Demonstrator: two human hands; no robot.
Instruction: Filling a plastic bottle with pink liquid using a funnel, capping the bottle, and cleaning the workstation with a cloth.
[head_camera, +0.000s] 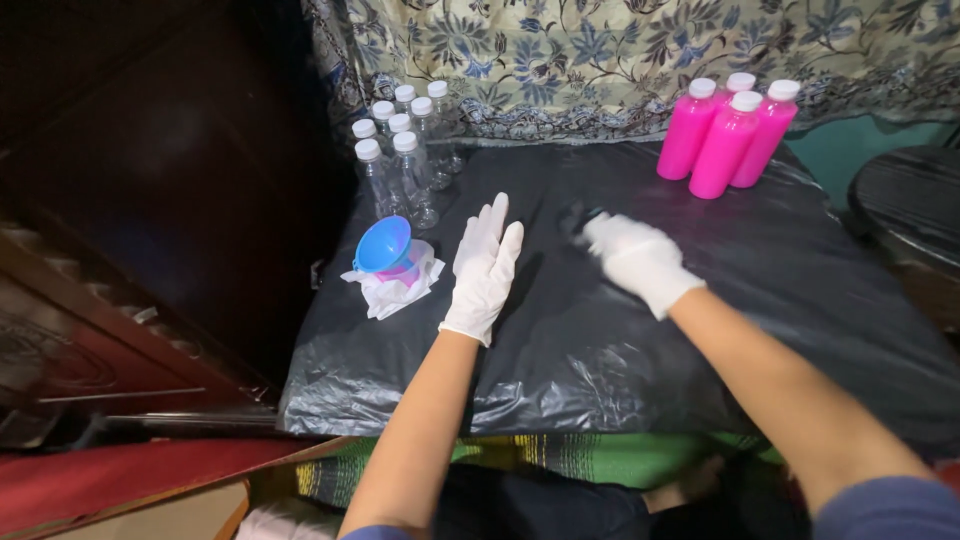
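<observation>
The right hand (637, 258), in a white glove, presses on the black plastic sheet (620, 340) that covers the desk; its fingers curl around something small and dark with a hint of blue at the tips, too blurred to name. Whether it pinches that thing or only rests on it cannot be told. Just left of it, the left hand (484, 270), also gloved, lies flat on the sheet with fingers straight and slightly spread, holding nothing. Left of that hand, a blue funnel (385, 245) rests on a crumpled white tissue (395, 290). Beyond the funnel stands a cluster of clear empty bottles (405, 150) with white caps. Far beyond the right hand, four pink-filled bottles (725, 135) stand together near a floral cloth (620, 50).
</observation>
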